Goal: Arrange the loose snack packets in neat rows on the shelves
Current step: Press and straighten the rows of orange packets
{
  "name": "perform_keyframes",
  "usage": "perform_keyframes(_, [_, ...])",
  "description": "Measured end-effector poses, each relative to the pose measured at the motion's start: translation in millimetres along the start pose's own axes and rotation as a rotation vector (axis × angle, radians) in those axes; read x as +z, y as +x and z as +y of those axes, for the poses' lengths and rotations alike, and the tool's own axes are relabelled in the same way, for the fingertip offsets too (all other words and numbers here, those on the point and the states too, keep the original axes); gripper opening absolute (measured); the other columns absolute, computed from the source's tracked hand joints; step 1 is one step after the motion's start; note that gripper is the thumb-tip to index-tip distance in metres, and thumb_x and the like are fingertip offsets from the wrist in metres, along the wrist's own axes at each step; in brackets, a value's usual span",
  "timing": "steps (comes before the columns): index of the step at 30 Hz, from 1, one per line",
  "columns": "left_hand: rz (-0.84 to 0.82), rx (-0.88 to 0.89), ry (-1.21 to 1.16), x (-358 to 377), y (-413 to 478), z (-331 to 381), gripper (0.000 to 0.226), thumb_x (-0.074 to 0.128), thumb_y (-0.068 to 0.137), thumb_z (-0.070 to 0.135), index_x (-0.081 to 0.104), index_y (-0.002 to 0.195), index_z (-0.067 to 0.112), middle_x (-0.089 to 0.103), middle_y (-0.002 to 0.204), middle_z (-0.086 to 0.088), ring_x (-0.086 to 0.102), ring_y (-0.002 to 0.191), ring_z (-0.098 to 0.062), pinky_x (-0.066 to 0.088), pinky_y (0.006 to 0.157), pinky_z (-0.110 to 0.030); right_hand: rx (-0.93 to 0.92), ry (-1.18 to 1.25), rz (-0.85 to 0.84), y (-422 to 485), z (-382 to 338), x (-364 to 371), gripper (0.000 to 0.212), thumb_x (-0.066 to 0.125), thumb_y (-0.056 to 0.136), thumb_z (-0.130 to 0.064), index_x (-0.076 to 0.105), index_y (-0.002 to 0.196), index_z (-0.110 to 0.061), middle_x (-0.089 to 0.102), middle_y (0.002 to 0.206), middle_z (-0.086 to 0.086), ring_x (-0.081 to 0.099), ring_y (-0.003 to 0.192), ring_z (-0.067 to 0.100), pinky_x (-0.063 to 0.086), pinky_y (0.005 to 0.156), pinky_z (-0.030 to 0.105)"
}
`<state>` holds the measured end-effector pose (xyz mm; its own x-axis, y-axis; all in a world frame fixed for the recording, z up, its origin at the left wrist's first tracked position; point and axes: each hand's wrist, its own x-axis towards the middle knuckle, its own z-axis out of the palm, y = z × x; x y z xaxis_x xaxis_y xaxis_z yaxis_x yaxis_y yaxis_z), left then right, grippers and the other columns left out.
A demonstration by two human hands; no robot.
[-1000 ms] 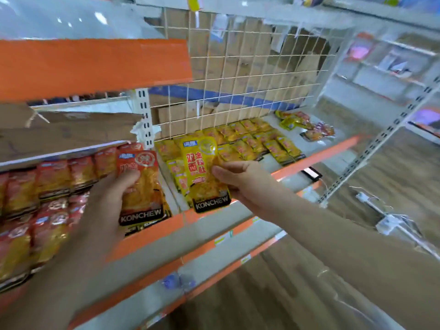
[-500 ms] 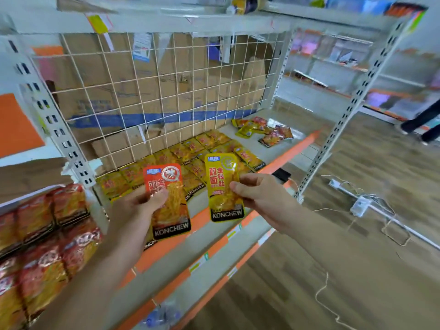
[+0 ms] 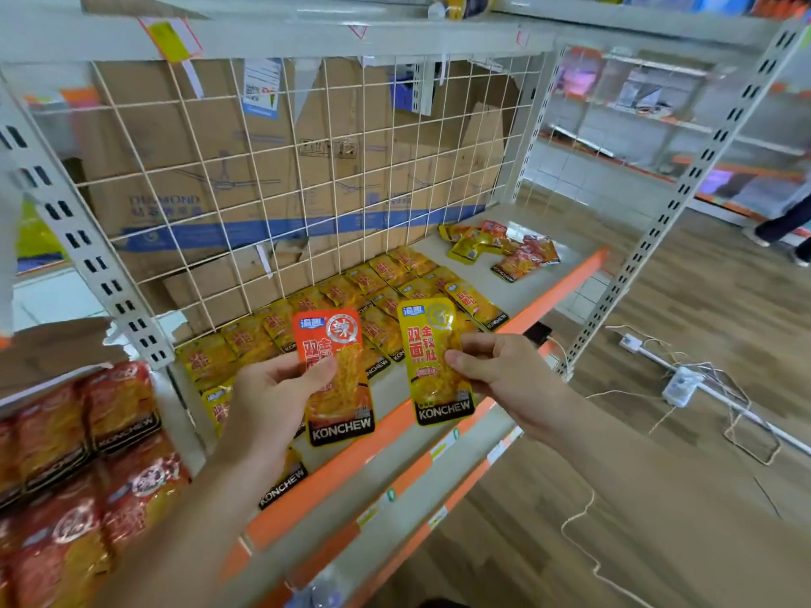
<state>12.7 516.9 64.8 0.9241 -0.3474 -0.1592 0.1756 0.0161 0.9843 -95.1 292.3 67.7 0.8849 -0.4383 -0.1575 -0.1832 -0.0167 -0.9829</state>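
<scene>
Packet rows (image 3: 351,296) on shelf (image 3: 544,296), loose packets (image 3: 500,247) right, grid (image 3: 307,177) behind

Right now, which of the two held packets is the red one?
The red packet in the left hand; the right hand holds a yellow packet.

red packets (image 3: 66,498) cut off at left edge, far shelves (image 3: 649,125) blurred, passer-by's legs (image 3: 785,226) cropped right

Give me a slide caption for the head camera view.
Left hand holds an orange packet and right hand a yellow packet in front of rows of yellow packets on the shelf.
</scene>
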Motion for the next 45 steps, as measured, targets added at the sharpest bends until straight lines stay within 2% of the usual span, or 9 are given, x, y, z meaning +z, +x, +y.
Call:
perform_keyframes(5, [0.08, -0.002, 0.024, 19.3, 11.8, -15.1, 0.021, 0.072, 0.088, 0.007, 0.078, 0.078, 0.024, 0.078, 0.083, -0.001, 0.074, 0.078, -0.02, 0.056, 0.073, -0.033, 0.003, -0.082, -0.043, 26.5, 9.8, -5.9, 0.026, 0.063, 0.093, -0.002, 0.069, 0.076, -0.02, 0.063, 0.059, -0.016, 0.058, 0.058, -0.002, 0.05, 0.063, 0.015])
perform_keyframes(9, [0.16, -0.025, -0.021, 43.1, 26.6, -20.7, 0.015, 0.069, 0.089, 0.003, 0.075, 0.084, 0.016, 0.076, 0.08, 0.002, 0.07, 0.064, -0.004, 0.051, 0.053, -0.015, -0.011, -0.158, -0.025, 59.6, 13.0, -22.8, 0.02, 0.07, 0.09, -0.011, 0.074, 0.073, -0.021, 0.065, 0.068, -0.007, 0.058, 0.071, 0.014, 0.053, 0.073, 0.033])
perform_keyframes(12, [0.231, -0.034, -0.007, 60.3, 37.8, -26.4, 0.014, 0.07, 0.09, 0.008, 0.076, 0.088, 0.021, 0.077, 0.08, 0.006, 0.071, 0.067, -0.002, 0.05, 0.06, -0.018, -0.039, -0.252, -0.015, 85.6, 13.1, -41.5, 0.018, 0.072, 0.089, -0.013, 0.072, 0.075, -0.024, 0.066, 0.068, -0.009, 0.059, 0.071, 0.012, 0.056, 0.08, 0.043])
perform_keyframes(15, [0.317, -0.065, -0.03, 79.4, 47.3, -32.8, 0.014, 0.07, 0.09, 0.009, 0.075, 0.086, 0.022, 0.077, 0.079, 0.008, 0.07, 0.068, -0.002, 0.05, 0.063, -0.019, -0.09, -0.357, -0.04, 110.3, 11.8, -59.1, 0.026, 0.071, 0.088, -0.009, 0.069, 0.074, -0.031, 0.068, 0.065, -0.018, 0.063, 0.068, 0.002, 0.055, 0.079, 0.034])
perform_keyframes(20, [0.448, -0.092, -0.025, 106.5, 61.0, -48.0, 0.006, 0.072, 0.089, 0.014, 0.076, 0.089, 0.019, 0.078, 0.085, 0.002, 0.073, 0.075, -0.013, 0.054, 0.077, -0.034, -0.181, -0.589, -0.112, 154.9, 26.7, -77.4, 0.005, 0.072, 0.087, -0.013, 0.072, 0.092, -0.014, 0.069, 0.082, -0.003, 0.065, 0.082, 0.013, 0.049, 0.078, 0.029])
perform_keyframes(26, [0.512, -0.094, -0.017, 135.1, 71.3, -65.2, 0.009, 0.072, 0.089, 0.011, 0.075, 0.087, 0.019, 0.076, 0.075, 0.008, 0.069, 0.067, -0.005, 0.052, 0.061, -0.018, -0.18, -0.659, -0.216, 176.6, 52.0, -75.3, 0.02, 0.07, 0.089, -0.014, 0.068, 0.106, -0.004, 0.069, 0.09, 0.012, 0.063, 0.081, 0.026, 0.05, 0.075, 0.033])
perform_keyframes(29, [0.462, -0.146, 0.044, 144.1, 77.0, -72.6, 0.011, 0.072, 0.09, 0.011, 0.076, 0.085, 0.02, 0.077, 0.081, 0.003, 0.071, 0.073, -0.013, 0.055, 0.068, -0.027, -0.184, -0.647, -0.267, 180.2, 58.7, -71.9, 0.044, 0.068, 0.091, -0.013, 0.056, 0.133, -0.01, 0.062, 0.085, 0.005, 0.058, 0.074, 0.014, 0.043, 0.065, 0.013])
perform_keyframes(33, [0.429, -0.204, 0.07, 158.5, 80.9, -79.5, 0.01, 0.071, 0.091, 0.01, 0.076, 0.09, 0.019, 0.078, 0.086, -0.004, 0.072, 0.086, -0.025, 0.056, 0.088, -0.047, -0.248, -0.711, -0.33, 184.4, 64.2, -68.2, 0.059, 0.063, 0.095, -0.015, 0.04, 0.149, -0.021, 0.056, 0.089, 0.003, 0.06, 0.083, 0.018, 0.044, 0.072, 0.025])
perform_keyframes(45, [0.493, -0.237, 0.075, 163.7, 86.2, -91.7, 0.015, 0.069, 0.093, 0.017, 0.071, 0.089, 0.031, 0.076, 0.083, 0.017, 0.071, 0.094, -0.014, 0.052, 0.088, -0.032, -0.393, -1.008, -0.409, 197.8, 75.6, -68.8, 0.035, 0.054, 0.099, -0.03, 0.055, 0.131, -0.017, 0.057, 0.115, 0.005, 0.051, 0.114, 0.026, 0.047, 0.087, 0.04])
